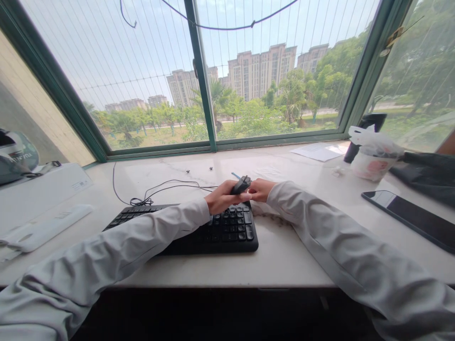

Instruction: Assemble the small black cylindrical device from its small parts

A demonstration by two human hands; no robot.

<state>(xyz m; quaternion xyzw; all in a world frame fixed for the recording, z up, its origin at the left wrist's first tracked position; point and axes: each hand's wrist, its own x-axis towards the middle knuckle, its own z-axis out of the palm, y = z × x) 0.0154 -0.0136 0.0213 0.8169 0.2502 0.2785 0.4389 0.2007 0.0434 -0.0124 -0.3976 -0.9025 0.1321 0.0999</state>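
Grey sleeves (128,246) foremost — keyboard (216,241) beneath left one. Left fingers (224,190) curled round dark object (240,185) — right fingers (259,185) alongside, hold unclear.

The left hand (223,195) partly hides the dark object (240,185) it grips.

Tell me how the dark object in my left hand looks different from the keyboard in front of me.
The dark object is gripped in your left hand, while the keyboard lies flat on the pale tabletop. The dark object is small enough for one hand; the keyboard is far wider than either hand. The keyboard carries rows of keys; none show on the dark object. Both are black or nearly so.
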